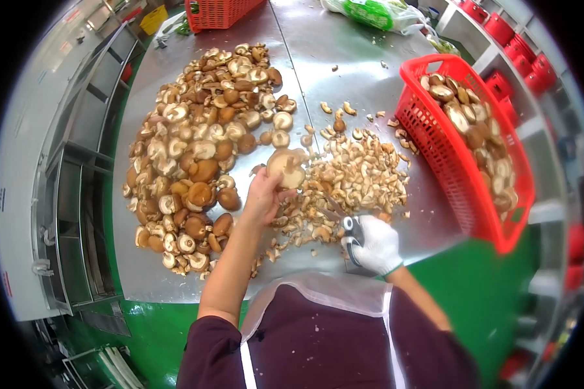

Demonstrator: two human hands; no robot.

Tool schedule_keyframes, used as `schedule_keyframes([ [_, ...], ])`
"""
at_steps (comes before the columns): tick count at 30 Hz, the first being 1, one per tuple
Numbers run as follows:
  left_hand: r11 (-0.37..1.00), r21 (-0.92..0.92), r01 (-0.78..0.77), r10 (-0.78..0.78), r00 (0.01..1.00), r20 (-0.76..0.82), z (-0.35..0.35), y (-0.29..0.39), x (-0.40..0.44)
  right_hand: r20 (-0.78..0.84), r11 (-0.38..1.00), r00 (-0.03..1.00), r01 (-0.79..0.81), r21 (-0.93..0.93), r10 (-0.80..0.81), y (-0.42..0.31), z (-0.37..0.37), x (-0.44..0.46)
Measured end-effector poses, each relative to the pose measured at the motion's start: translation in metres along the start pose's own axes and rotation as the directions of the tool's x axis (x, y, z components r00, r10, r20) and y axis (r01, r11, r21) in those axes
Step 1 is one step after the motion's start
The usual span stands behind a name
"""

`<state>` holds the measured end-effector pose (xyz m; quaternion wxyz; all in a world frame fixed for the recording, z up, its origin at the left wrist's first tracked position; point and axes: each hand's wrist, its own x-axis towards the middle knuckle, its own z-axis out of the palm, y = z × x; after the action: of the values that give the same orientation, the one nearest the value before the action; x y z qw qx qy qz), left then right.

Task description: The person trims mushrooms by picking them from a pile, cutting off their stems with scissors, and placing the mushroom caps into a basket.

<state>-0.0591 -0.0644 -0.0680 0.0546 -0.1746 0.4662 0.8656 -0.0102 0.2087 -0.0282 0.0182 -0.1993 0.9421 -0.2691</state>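
Note:
My bare left hand [264,196] is closed round a large shiitake mushroom [284,167], its pale underside and stem turned up. On my right hand [375,246] is a white knit glove. That hand is closed on the dark handles of a pair of scissors [351,235], whose blades point up and left over the cut stems. A heap of cut mushroom stems [353,168] lies in front of both hands. To the left spreads a big pile of whole mushrooms [198,152], brown caps mixed with pale undersides.
A red plastic basket [444,146] holding mushrooms stands tilted at the table's right edge. Another red basket [224,14] is at the far end of the steel table [305,39], near a green and white plastic bag [373,14]. Metal shelving [84,175] stands left, across the green floor.

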Motion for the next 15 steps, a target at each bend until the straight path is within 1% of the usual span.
schedule_keyframes([
  [1, 0.999, 0.015, -0.032, 0.032, 0.999, 0.016, 0.01, 0.0, -0.009, -0.014, 0.999, 1.0, -0.011, -0.039, 0.01, 0.0, 0.002, 0.003],
  [2, 0.998, 0.027, -0.064, 0.063, 0.998, 0.031, 0.019, 0.0, -0.018, 0.011, 0.995, 0.999, -0.048, -0.082, 0.049, -0.003, 0.0, 0.007],
  [3, 0.994, 0.082, -0.075, 0.074, 0.997, 0.014, 0.027, 0.001, -0.025, 0.026, 0.991, 0.997, -0.072, -0.112, 0.075, -0.005, -0.001, 0.01],
  [4, 0.991, 0.106, -0.083, 0.078, 0.996, 0.047, 0.033, 0.0, -0.031, 0.04, 0.986, 0.994, -0.093, -0.141, 0.099, -0.005, -0.003, 0.012],
  [6, 0.983, 0.151, -0.105, 0.088, 0.99, 0.113, 0.04, -0.002, -0.039, 0.032, 0.984, 0.995, -0.088, -0.154, 0.094, -0.007, -0.005, 0.013],
  [7, 0.98, 0.176, -0.091, 0.067, 0.988, 0.137, 0.041, -0.007, -0.04, 0.027, 0.983, 0.996, -0.085, -0.161, 0.091, -0.007, -0.006, 0.015],
  [10, 0.978, 0.205, -0.023, -0.005, 0.991, 0.134, 0.051, -0.015, -0.048, 0.132, 0.965, 0.967, -0.195, -0.173, 0.219, -0.018, -0.02, 0.019],
  [11, 0.976, 0.217, -0.023, -0.005, 0.992, 0.127, 0.054, -0.016, -0.051, 0.088, 0.97, 0.98, -0.159, -0.186, 0.177, -0.016, -0.019, 0.019],
  [14, 0.966, 0.259, -0.01, -0.021, 0.993, 0.117, 0.057, -0.02, -0.053, 0.065, 0.97, 0.994, -0.072, -0.23, 0.089, -0.007, -0.017, 0.017],
  [15, 0.961, 0.274, -0.035, 0.004, 0.994, 0.111, 0.059, -0.022, -0.054, 0.055, 0.97, 0.997, -0.045, -0.24, 0.06, -0.007, -0.018, 0.016],
])
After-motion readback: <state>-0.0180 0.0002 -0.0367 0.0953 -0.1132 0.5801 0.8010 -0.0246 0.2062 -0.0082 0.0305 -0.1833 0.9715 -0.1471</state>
